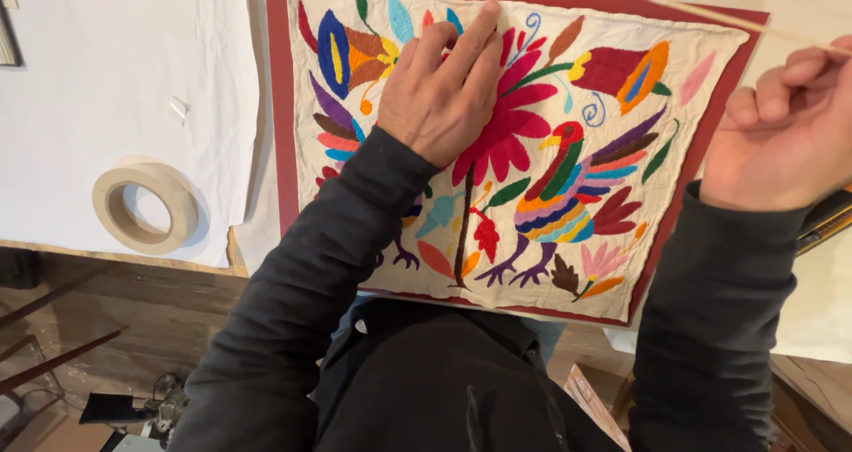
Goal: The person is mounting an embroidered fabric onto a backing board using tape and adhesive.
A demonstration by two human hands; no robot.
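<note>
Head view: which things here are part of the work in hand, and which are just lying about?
In use:
- embroidered cloth, pressed flat by the left hand
- dark red backing board under it
- thin pale strand pinched in the right hand

Lying about:
- tape roll
- white paper sheet

The scene was evenly and softly lit from above; no glare was noted. A faint shadow was cast beside the tape roll (146,205). The embroidered cloth (524,141) was rendered sharp. The floor below was recorded dim. Slight bending was observed at the edges.
</note>
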